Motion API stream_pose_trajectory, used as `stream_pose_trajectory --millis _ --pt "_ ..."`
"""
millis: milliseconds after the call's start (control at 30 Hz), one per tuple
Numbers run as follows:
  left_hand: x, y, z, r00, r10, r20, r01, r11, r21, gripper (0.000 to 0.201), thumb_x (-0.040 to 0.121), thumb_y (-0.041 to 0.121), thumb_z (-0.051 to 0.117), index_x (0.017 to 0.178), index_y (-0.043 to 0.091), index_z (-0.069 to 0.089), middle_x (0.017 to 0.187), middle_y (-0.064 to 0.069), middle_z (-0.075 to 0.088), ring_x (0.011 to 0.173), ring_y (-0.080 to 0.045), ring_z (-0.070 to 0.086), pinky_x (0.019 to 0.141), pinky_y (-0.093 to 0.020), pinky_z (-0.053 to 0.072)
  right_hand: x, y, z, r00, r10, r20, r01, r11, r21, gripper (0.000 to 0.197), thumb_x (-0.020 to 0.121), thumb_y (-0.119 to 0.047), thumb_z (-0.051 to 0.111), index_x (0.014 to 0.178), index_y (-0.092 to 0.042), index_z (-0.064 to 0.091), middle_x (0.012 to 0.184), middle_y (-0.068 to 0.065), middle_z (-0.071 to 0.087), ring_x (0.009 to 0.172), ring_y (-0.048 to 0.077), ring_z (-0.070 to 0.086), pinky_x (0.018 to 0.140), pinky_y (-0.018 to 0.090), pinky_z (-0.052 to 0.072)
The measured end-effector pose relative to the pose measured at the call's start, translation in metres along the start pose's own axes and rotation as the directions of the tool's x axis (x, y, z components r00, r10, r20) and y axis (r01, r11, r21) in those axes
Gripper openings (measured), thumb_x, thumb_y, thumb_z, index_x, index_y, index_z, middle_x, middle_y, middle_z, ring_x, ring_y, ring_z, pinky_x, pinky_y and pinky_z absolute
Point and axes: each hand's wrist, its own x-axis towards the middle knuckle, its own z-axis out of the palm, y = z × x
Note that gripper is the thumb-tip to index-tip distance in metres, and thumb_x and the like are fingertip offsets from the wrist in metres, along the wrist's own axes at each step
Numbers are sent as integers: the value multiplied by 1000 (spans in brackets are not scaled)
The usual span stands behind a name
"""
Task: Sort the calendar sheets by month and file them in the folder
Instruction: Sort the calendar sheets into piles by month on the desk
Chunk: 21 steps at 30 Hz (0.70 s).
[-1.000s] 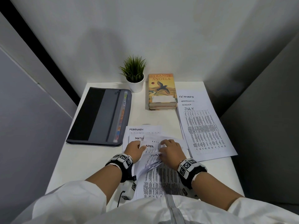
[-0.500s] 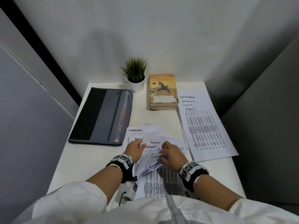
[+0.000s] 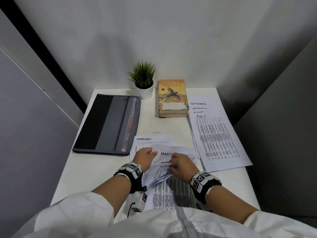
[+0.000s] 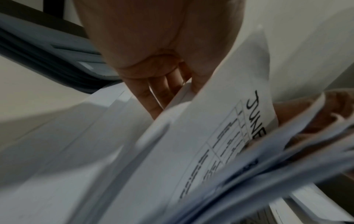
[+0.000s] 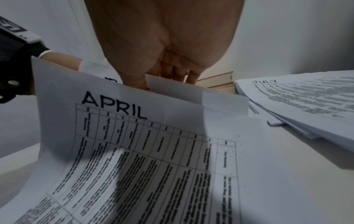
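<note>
A fanned bundle of calendar sheets lies at the desk's front middle. MARCH (image 3: 166,154), APRIL (image 3: 164,162) and JUNE (image 3: 163,166) headings show, with a FEBRUARY sheet (image 3: 144,139) flat beneath them. My left hand (image 3: 145,157) pinches the bundle's lifted left edge, thumb on top. My right hand (image 3: 180,164) curls its fingers over the sheets' top edges. In the left wrist view the JUNE sheet (image 4: 256,118) bends beside my left fingers (image 4: 162,94). In the right wrist view the APRIL sheet (image 5: 114,104) arches below my right fingers (image 5: 172,72). The grey folder (image 3: 109,124) lies shut at the left.
A second pile with JULY (image 3: 200,116) on top and August, September and October headings behind it lies at the right. A stack of books (image 3: 172,98) and a small potted plant (image 3: 144,83) stand at the back. Walls close in the white desk (image 3: 96,169).
Both hands have leafed through the bundle. A JANUARY heading showed half a second ago and is now covered. MARCH now lies uppermost above APRIL and JUNE.
</note>
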Motion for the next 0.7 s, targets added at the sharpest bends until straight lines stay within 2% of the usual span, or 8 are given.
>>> stream_pose_trajectory --millis 100,167,267,333,433,533,600,700 --pt "1 -5 -4 1000 -27 -16 27 999 47 35 92 24 62 62 16 46 56 0 43 53 -11 34 50 -23 27 -2 4 -6 1000 29 -8 -29 999 25 14 84 -17 61 81 -10 73 94 2 56 81 23 59 74 31 47" --pt "1 -8 -7 999 -38 -3 38 999 3 15 90 23 66 81 10 68 74 -1 67 63 -9 51 55 -17 36 -3 5 -8 999 34 -17 -33 999 36 14 84 -15 61 84 -10 74 110 1 55 82 22 61 77 29 48" --pt "-1 -10 -4 999 -49 10 50 996 -73 11 86 20 69 91 10 72 89 -1 73 83 -17 65 64 -19 46 -3 1 -6 998 -2 -56 5 999 53 13 83 -12 62 85 -8 74 129 0 49 81 21 63 77 23 47" --pt "-2 -8 -3 998 -48 28 51 994 -101 12 85 18 70 91 8 72 91 -3 74 85 -21 66 71 -26 52 0 -2 -2 998 -8 -66 12 998 54 15 84 -11 61 90 -8 75 124 1 53 87 22 62 80 25 47" --pt "-4 -5 -4 997 -67 28 70 989 -133 14 87 23 69 82 9 69 79 -3 69 72 -21 61 69 -31 49 0 -2 1 998 -17 -54 16 999 -31 19 87 -18 58 98 -12 73 105 1 60 97 22 50 82 30 41" --pt "-4 -4 -6 999 -49 -15 48 995 -93 43 93 26 60 58 17 36 55 2 35 54 -17 32 54 -30 26 -1 -1 1 997 -31 -71 26 997 -69 19 87 -21 58 97 -14 73 98 -1 62 100 21 46 83 27 39" --pt "-4 -5 -6 999 -34 -3 33 994 -106 45 93 26 60 59 18 31 56 2 28 54 -16 27 54 -29 22 -2 -1 1 999 -12 -53 11 1000 -16 17 88 -19 58 93 -10 72 104 2 57 100 21 49 82 24 40" --pt "-5 -10 -3 995 -42 88 55 987 -153 46 90 23 63 54 20 35 56 2 31 55 -16 30 57 -26 27 -3 1 2 998 16 -58 -12 998 62 14 88 -15 60 90 -9 72 129 0 44 97 16 56 80 23 46"
